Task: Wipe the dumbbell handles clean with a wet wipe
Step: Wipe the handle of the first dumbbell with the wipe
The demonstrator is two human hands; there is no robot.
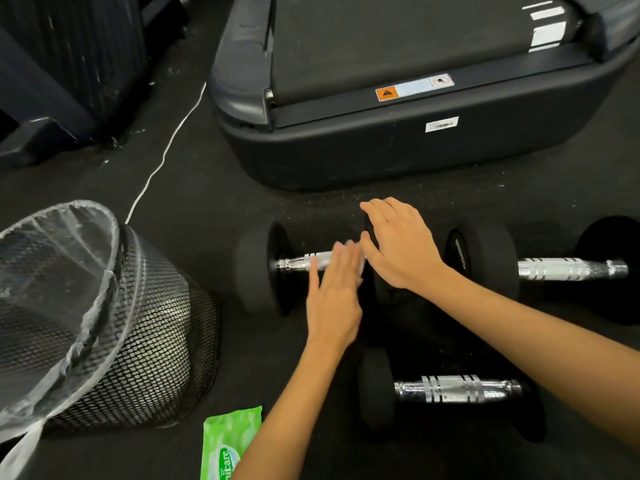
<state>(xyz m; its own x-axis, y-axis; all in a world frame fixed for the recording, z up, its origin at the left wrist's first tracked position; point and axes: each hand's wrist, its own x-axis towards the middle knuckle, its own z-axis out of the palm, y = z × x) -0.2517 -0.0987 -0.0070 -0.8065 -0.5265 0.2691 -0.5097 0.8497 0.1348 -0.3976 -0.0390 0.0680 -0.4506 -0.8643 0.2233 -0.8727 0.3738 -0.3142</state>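
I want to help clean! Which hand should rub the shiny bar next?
Probably the left hand: it already lies on the chrome handle with something white, likely the wipe, under its fingers. The right hand rests on the weight head beside it, steadying.

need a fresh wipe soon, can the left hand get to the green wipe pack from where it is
Probably yes. The left hand lies flat on the dumbbell handle, and the green wipe pack lies on the floor beside that forearm with nothing on top of it.
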